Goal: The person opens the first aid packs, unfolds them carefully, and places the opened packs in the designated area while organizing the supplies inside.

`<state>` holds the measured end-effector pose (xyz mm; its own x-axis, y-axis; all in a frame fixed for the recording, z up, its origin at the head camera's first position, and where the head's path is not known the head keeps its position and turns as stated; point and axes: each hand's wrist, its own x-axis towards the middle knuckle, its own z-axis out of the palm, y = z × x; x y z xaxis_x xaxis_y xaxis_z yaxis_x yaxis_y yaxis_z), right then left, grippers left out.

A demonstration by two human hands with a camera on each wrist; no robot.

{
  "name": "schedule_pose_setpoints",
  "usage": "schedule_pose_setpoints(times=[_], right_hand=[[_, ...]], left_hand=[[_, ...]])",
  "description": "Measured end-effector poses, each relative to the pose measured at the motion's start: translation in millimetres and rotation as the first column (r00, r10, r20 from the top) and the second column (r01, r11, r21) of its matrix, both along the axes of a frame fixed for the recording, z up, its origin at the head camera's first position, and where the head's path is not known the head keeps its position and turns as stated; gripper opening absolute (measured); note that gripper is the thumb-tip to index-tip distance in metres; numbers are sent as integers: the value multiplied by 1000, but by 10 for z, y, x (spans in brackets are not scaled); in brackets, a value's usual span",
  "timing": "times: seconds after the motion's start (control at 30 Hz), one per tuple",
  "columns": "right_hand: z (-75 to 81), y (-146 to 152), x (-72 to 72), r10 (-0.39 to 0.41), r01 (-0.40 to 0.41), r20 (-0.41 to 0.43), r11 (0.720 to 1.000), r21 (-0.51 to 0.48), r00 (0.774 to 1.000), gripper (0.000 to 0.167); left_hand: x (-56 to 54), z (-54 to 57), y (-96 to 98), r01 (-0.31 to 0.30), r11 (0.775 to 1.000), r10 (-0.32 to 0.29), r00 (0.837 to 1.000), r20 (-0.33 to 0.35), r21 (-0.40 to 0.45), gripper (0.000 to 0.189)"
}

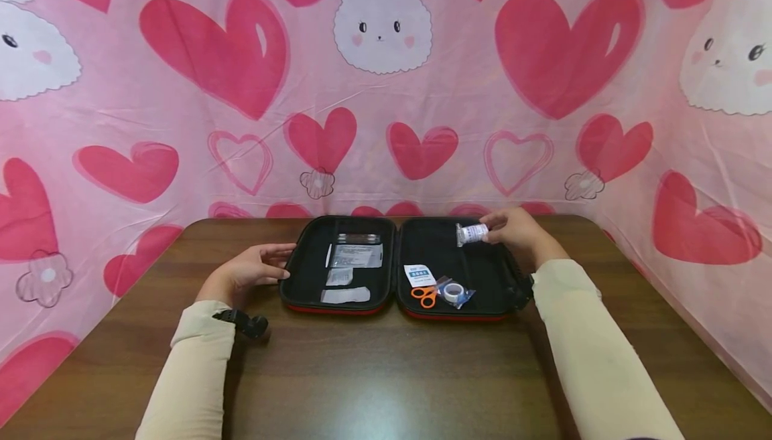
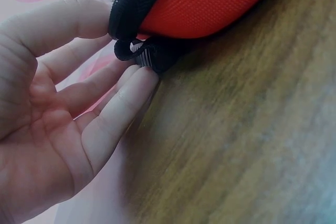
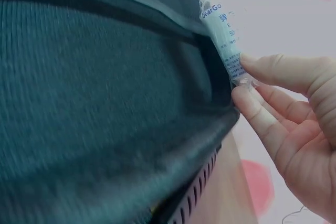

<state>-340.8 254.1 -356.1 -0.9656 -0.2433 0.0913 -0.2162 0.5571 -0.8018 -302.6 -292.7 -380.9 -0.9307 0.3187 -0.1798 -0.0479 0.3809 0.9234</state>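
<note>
My left hand holds the left edge of an unzipped first-aid case. In the left wrist view the thumb lies against the black zipper rim and the fingertips touch a strap loop by the red shell. My right hand pinches one end of a bandage roll in clear wrapping, raised at the case's back right. Printed letters show on its wrapper in the right wrist view. Lying in the right half are orange-handled scissors, a bagged tape roll and a blue-and-white packet.
The case's left half holds a clear printed packet, a small packet, a white strip and thin sticks under a band. It lies on a wooden table. A pink heart-patterned cloth hangs behind.
</note>
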Motion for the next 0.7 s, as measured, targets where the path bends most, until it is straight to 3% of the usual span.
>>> schedule_pose_setpoints(times=[0.27,0.7], right_hand=[[42,99,-6,8,-2,-40,989,149,999,40],[33,32,-127,72,-59,-43,968,246,996,35]], left_hand=[[-12,-14,7,1,1000,-1,1000,-9,3,74],[-7,1,0,-5,1000,5,1000,-8,-3,74]])
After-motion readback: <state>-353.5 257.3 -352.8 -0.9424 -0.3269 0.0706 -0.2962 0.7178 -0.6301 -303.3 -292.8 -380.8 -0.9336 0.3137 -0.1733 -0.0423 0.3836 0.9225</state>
